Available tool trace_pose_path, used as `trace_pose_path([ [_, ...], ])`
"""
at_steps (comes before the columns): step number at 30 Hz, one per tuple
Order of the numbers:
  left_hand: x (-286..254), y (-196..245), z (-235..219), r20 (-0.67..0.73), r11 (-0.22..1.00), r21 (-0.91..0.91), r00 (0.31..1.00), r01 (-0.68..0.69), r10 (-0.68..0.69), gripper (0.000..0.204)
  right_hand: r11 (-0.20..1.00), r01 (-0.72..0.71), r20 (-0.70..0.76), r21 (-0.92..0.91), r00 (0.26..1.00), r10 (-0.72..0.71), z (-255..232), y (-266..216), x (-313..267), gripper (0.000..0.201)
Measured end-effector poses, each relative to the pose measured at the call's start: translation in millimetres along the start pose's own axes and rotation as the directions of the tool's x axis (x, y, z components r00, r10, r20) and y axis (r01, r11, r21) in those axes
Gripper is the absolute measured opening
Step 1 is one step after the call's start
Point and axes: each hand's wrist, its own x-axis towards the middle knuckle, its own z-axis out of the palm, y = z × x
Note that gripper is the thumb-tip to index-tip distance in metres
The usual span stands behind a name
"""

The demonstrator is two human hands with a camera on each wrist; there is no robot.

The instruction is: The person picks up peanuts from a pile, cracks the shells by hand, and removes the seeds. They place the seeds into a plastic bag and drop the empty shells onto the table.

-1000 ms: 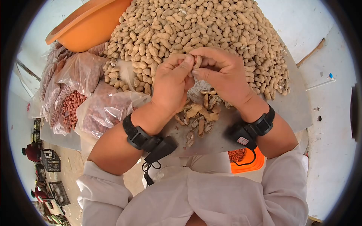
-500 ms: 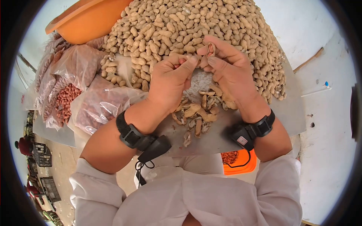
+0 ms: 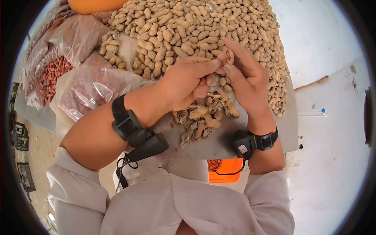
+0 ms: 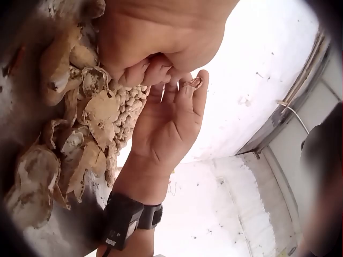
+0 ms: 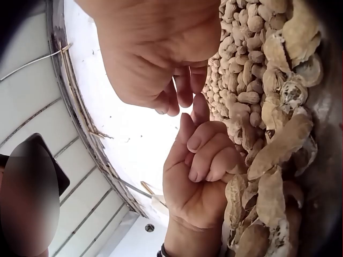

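Observation:
My right hand (image 3: 250,84) pinches a half-opened peanut (image 3: 230,56) between thumb and forefinger, reddish kernel showing inside the shell. In the left wrist view this peanut (image 4: 196,83) sits at the right fingertips. My left hand (image 3: 182,82) reaches across, its thumb and forefinger close to the right fingers. Its other fingers curl into the palm, and in the right wrist view a bit of red kernel (image 5: 188,159) shows between them; the rest is hidden. Broken peanut shells (image 3: 203,117) lie on the table just below both hands.
A large heap of unshelled peanuts (image 3: 196,27) covers the table behind the hands. Clear bags of red kernels (image 3: 92,88) stand at the left, below an orange basin (image 3: 96,4). An orange container (image 3: 225,172) with red kernels sits under the table's front edge (image 3: 176,154).
The hands, together a second ago, parted with the split peanut in the right; now the left fingers have come back toward it. The head view has shifted, sliding the scene left and up.

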Motion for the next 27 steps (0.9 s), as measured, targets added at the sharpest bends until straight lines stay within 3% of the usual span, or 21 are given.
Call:
trace_pose_path([
  [3,2,1,-1,-0.013,0.979,-0.195,0.998,0.057,-0.061,0.027,0.992,0.108,-0.004,-0.07,0.994,-0.109,4,-9,3,0.037],
  [6,5,0,-3,-0.026,0.942,-0.321,0.993,0.097,-0.111,0.027,0.886,0.34,0.162,-0.315,0.939,-0.303,4,-10,8,0.034],
  [9,5,1,-2,-0.01,0.929,-0.349,0.991,0.122,-0.134,0.025,0.846,0.37,0.171,-0.385,0.929,-0.328,2,-17,9,0.034],
  [12,6,-2,-4,-0.009,0.933,-0.336,0.99,0.127,-0.138,0.024,0.885,0.295,0.232,-0.36,0.947,-0.222,3,-17,7,0.035],
  [15,6,2,-4,0.008,0.938,-0.324,0.992,0.125,-0.129,0.023,0.871,0.339,0.193,-0.355,0.938,-0.287,2,-27,8,0.035],
  [18,6,-2,-3,-0.01,0.936,-0.328,0.991,0.125,-0.136,0.024,0.855,0.31,0.231,-0.416,0.945,-0.23,3,-12,6,0.037],
  [22,6,-1,-6,0.016,0.944,-0.31,0.994,0.11,-0.111,0.026,0.898,0.267,0.193,-0.348,0.958,-0.211,6,-15,6,0.035],
  [25,4,-1,-2,-0.081,0.97,-0.242,0.995,0.029,-0.05,0.023,0.926,0.188,0.117,-0.327,0.981,-0.157,6,-11,6,0.03],
  [27,4,-2,-3,-0.082,0.985,-0.151,0.994,-0.086,0.074,0.018,0.951,0.129,0.05,-0.283,0.992,-0.119,7,-10,5,0.027],
])
